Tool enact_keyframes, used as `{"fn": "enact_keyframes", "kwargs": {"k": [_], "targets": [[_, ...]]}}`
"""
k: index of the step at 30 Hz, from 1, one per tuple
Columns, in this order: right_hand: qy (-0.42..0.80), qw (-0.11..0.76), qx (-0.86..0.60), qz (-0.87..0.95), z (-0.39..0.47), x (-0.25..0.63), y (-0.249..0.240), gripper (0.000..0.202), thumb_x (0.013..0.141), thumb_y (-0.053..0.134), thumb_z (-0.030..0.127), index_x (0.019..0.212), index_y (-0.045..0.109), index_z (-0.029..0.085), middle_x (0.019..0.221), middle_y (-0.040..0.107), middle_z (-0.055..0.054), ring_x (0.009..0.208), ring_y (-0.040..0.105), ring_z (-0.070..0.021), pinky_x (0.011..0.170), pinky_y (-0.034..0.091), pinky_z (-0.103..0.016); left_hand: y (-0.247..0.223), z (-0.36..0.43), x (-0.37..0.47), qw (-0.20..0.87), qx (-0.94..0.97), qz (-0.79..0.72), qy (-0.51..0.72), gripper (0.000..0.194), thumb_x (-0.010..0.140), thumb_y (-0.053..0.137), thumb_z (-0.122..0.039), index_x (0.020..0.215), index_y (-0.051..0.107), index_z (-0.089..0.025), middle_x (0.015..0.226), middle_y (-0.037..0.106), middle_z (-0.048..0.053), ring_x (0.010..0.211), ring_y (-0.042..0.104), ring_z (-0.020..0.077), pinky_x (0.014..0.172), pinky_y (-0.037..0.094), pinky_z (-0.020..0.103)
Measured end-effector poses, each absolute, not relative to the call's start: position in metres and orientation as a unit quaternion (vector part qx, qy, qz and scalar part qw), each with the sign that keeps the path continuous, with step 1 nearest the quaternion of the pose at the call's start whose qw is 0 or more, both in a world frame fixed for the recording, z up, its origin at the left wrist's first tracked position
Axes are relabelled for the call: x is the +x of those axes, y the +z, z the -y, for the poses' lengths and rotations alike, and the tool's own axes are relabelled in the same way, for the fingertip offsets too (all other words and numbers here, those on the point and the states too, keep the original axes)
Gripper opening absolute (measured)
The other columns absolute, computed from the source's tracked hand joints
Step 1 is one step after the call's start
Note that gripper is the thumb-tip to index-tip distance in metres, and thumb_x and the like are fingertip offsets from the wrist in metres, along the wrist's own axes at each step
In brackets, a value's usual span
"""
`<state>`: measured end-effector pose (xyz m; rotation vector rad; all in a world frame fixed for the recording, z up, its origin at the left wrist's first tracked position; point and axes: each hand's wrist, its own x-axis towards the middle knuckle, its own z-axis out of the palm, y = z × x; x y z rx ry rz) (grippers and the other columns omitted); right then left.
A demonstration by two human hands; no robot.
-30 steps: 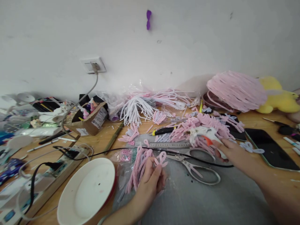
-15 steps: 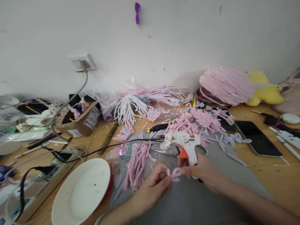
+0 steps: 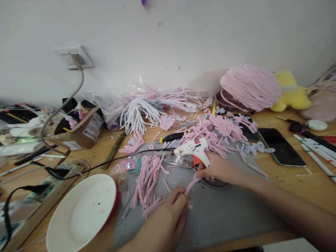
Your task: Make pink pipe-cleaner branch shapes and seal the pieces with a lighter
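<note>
My left hand is closed on one end of a pink fuzzy strip above the grey mat. The strip's other end meets the fingers of my right hand, which is wrapped round the handle of a white and orange glue gun. The gun's nozzle end, crusted with whitish glue, points left over a pair of scissors. A dark round dish shows partly under my right hand. Braided pink strips lie to the left.
A white bowl sits at the left near a power strip. Behind are a cardboard box, white stems and a pink pile. A phone lies right. The gun's black cable crosses the table.
The glue gun has been lowered and tilted, with my right hand round it. The pink strip, looped before, now stretches between my hands. The view has shifted, and the dark dish shows more.
</note>
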<state>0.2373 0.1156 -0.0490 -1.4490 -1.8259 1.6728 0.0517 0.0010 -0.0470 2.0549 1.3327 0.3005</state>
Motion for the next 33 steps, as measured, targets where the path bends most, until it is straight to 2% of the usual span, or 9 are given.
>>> {"fn": "enact_keyframes", "kwargs": {"k": [2,5,11,16,18,22,24,29,33], "targets": [[0.538,0.097,-0.487,0.681,-0.118,0.234,-0.049,0.030,0.057,0.069,0.018,0.078,0.048,0.017,0.059,0.057,0.005,0.042,0.050,-0.0094,0.041,0.039,-0.020,-0.051,0.010,0.056,0.295,0.817,-0.490,0.072,0.023,0.082,0.037,-0.008,0.099,0.049,-0.019,0.121,0.049,0.008,0.093,0.059,0.0137,0.079,0.048,0.023],[0.441,0.072,-0.471,0.761,-0.116,0.225,-0.051,0.031,0.056,0.069,0.018,0.082,0.051,0.018,0.067,0.063,0.001,0.057,0.059,-0.0149,0.051,0.040,-0.023,-0.061,0.025,0.062,0.178,0.858,-0.481,0.004,0.023,0.079,0.044,-0.010,0.100,0.051,-0.018,0.121,0.052,0.011,0.093,0.060,0.0203,0.075,0.051,0.030],[0.287,0.030,-0.486,0.825,-0.108,0.216,-0.057,0.030,0.069,0.062,0.023,0.096,0.053,0.015,0.085,0.066,-0.009,0.078,0.061,-0.0240,0.062,0.039,-0.027,-0.068,0.033,0.072,0.067,0.904,-0.419,-0.060,0.026,0.083,0.041,-0.015,0.108,0.050,-0.013,0.114,0.057,0.018,0.083,0.062,0.0221,0.063,0.053,0.031],[0.295,0.105,-0.492,0.813,-0.109,0.218,-0.058,0.032,0.073,0.061,0.034,0.098,0.054,0.016,0.091,0.065,-0.010,0.085,0.060,-0.0253,0.066,0.039,-0.028,-0.067,0.027,0.079,0.062,0.899,-0.424,-0.094,0.026,0.080,0.044,-0.009,0.105,0.052,-0.009,0.114,0.056,0.021,0.076,0.064,0.0218,0.055,0.054,0.029],[0.316,0.155,-0.499,0.792,-0.110,0.221,-0.054,0.031,0.076,0.057,0.041,0.094,0.055,0.017,0.086,0.065,-0.008,0.082,0.060,-0.0236,0.065,0.041,-0.028,-0.066,0.024,0.080,0.064,0.892,-0.435,-0.102,0.028,0.079,0.045,-0.007,0.105,0.053,-0.009,0.112,0.058,0.020,0.074,0.065,0.0217,0.053,0.054,0.028],[0.401,0.215,-0.533,0.714,-0.115,0.234,-0.041,0.031,0.080,0.048,0.048,0.082,0.053,0.018,0.060,0.060,0.000,0.058,0.058,-0.0162,0.056,0.041,-0.025,-0.065,0.020,0.079,0.055,0.893,-0.438,-0.090,0.028,0.079,0.044,-0.007,0.105,0.053,-0.011,0.111,0.059,0.018,0.074,0.065,0.0209,0.052,0.053,0.027],[0.413,0.238,-0.550,0.686,-0.118,0.245,-0.036,0.032,0.078,0.048,0.049,0.079,0.052,0.018,0.058,0.058,0.000,0.055,0.056,-0.0153,0.055,0.042,-0.026,-0.064,0.018,0.078,0.034,0.897,-0.435,-0.067,0.024,0.080,0.043,-0.010,0.101,0.053,-0.012,0.111,0.059,0.018,0.074,0.064,0.0211,0.053,0.053,0.028],[0.289,0.178,-0.608,0.717,-0.121,0.271,-0.033,0.037,0.068,0.056,0.055,0.060,0.054,0.019,0.050,0.054,-0.003,0.054,0.055,-0.0199,0.048,0.038,-0.028,-0.069,0.015,0.076,-0.006,0.900,-0.434,-0.027,0.021,0.083,0.040,-0.011,0.099,0.053,-0.010,0.110,0.059,0.023,0.077,0.064,0.0234,0.061,0.051,0.032],[0.270,0.128,-0.566,0.769,-0.117,0.278,-0.039,0.026,0.066,0.061,0.048,0.068,0.064,0.022,0.058,0.062,-0.003,0.063,0.060,-0.0245,0.053,0.042,-0.030,-0.081,0.015,0.075,-0.007,0.907,-0.419,0.034,0.023,0.086,0.037,-0.013,0.104,0.051,-0.009,0.106,0.062,0.024,0.095,0.060,0.0285,0.073,0.047,0.037]]}}
